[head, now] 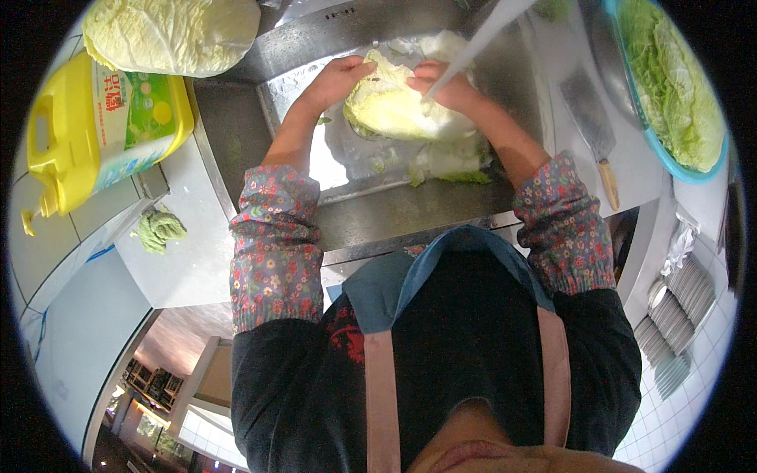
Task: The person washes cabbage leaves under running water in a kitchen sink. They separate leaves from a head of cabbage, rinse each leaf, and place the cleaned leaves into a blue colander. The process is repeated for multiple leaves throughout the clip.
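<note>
Over a stainless steel sink [236, 127], my left hand [338, 81] pinches the upper left edge of a pale napa cabbage [393, 115]. My right hand [445, 87] has its fingers on the cabbage's upper right side, partly behind a light-coloured faucet spout [479, 44] that crosses the view. Whether water is running cannot be told. Loose cabbage leaves [452, 159] lie in the sink below and to the right of the cabbage, and paler pieces show behind my right hand. The undersides of both hands are hidden.
A whole napa cabbage [171, 35] and a yellow detergent jug [65, 136] stand at left, above a green cloth [161, 229]. On the right counter lies a cleaver [588, 115] with a wooden handle, beside a teal-rimmed basin [653, 145] of cabbage. Stacked plates [680, 307] stand lower right.
</note>
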Motion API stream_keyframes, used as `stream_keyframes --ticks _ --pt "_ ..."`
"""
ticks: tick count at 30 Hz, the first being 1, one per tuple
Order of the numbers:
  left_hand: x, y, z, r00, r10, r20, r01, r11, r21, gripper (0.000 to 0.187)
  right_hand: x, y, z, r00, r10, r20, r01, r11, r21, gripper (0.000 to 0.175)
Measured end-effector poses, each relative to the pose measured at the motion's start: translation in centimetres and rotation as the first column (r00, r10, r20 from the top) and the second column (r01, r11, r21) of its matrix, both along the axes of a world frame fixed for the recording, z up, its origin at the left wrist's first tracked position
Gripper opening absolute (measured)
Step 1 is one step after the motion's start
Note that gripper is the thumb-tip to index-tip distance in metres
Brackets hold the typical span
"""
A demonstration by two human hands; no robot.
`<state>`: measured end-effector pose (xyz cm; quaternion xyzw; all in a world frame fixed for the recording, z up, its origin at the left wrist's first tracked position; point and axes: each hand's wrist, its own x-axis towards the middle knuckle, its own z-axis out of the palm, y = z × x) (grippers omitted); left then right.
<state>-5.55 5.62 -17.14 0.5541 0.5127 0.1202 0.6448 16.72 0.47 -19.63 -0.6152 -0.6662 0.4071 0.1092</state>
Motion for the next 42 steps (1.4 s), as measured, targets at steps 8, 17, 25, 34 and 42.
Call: stream_keyframes --ticks 8,17,25,34,42 --pt "-0.4 0.1 -0.4 0.998 0.047 -0.046 -0.048 0.999 -0.018 0.049 0.8 0.6 -1.4 0.994 0.110 -0.012 -0.110 0.994 0.021 0.045" --pt "0.5 1.7 -0.3 0.993 -0.052 0.105 0.056 0.998 -0.038 0.035 -2.3 0.3 1.2 0.973 0.067 0.220 -0.109 0.977 0.185 0.046" --pt "-1.2 0.3 0.2 0.951 -0.276 0.140 0.253 0.954 0.159 0.045 -0.4 1.3 -3.0 0.994 -0.094 -0.056 0.082 0.978 -0.192 0.050" --pt "-3.0 0.4 -4.0 0.975 0.074 -0.212 -0.051 0.992 0.114 0.046 -0.4 2.2 -1.1 0.998 -0.067 -0.011 0.062 0.968 -0.242 0.064" --pt "-2.5 -4.8 -1.7 0.945 0.326 -0.012 -0.326 0.944 -0.060 0.036 -0.2 2.2 -2.4 0.983 -0.158 -0.091 0.128 0.954 -0.270 0.068"
